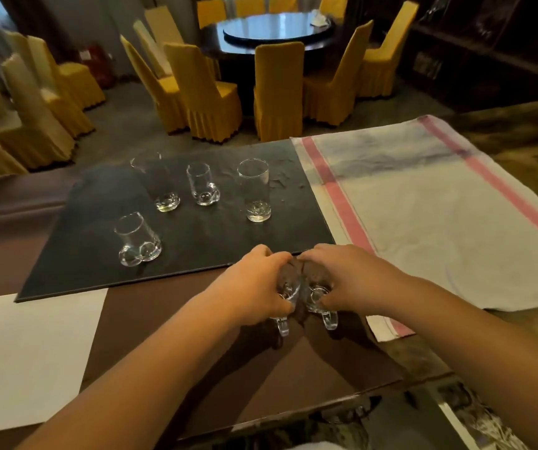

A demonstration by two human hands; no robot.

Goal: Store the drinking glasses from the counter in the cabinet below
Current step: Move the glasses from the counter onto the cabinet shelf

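Clear handled glass mugs, 1 (285,295) clenched in the left hand (261,280) and 1 (321,298) in the right hand (345,277), were held touching above the worktop (170,332); they would best be kept apart when lowered.
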